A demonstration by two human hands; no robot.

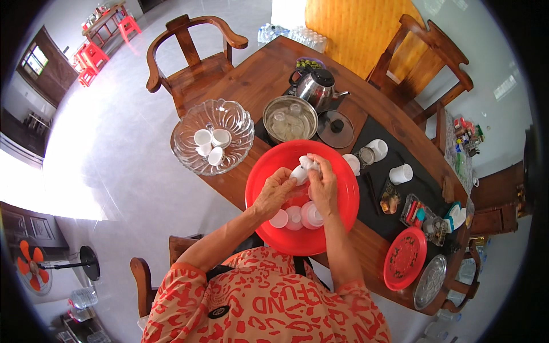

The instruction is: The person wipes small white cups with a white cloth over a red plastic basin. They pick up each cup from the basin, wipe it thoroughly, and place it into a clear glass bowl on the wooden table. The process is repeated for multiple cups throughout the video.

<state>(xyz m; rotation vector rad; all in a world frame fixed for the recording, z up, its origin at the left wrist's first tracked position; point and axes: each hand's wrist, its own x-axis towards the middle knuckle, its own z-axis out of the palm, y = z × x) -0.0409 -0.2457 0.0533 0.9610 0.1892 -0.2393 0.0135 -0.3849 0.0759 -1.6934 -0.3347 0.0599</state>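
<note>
I see the left forearm (227, 234) slanting toward two o'clock and the right forearm (340, 243) just short of twelve; the left hand (275, 191) and right hand (323, 188) nearly meet, fingers bent and pinching.

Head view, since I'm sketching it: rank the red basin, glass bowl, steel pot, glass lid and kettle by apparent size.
1. Red basin
2. Glass bowl
3. Steel pot and kettle: too alike to rank
4. Glass lid
</note>
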